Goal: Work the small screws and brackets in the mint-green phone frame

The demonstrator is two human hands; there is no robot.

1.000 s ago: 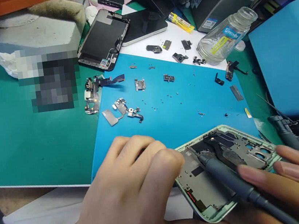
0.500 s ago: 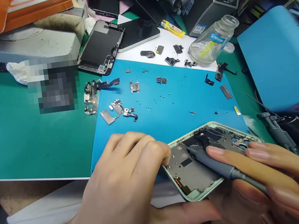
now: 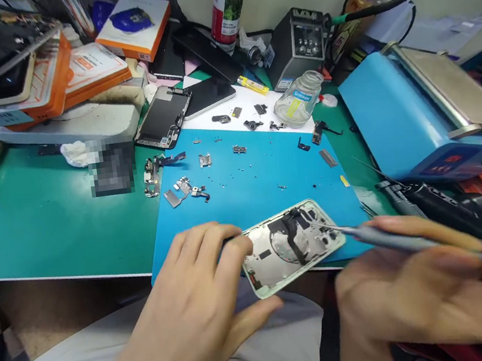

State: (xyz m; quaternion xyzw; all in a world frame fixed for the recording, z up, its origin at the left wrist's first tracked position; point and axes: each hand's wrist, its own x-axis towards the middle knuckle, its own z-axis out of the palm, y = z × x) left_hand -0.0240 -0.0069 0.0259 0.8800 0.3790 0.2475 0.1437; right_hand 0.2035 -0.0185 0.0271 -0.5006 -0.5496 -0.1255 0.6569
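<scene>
From the head camera, the left hand (image 3: 195,305) pinches the near-left end of a pale green, round-cornered phone housing (image 3: 291,245), its bare metal inside facing up, on the smooth blue mat's (image 3: 246,186) near edge. The housing's long axis runs from near-left to far-right. The blurred right hand (image 3: 420,293) grips a slim grey screwdriver (image 3: 391,240) whose tip points left onto the housing's far-right end

An opened pale-green phone housing (image 3: 291,245), its screen off and a dark flex strip crossing its bare metal inside, lies tilted at the near edge of the blue mat, pinched at its left end, while a slim grey screwdriver (image 3: 390,238) points its tip at the housing's right end.
</scene>
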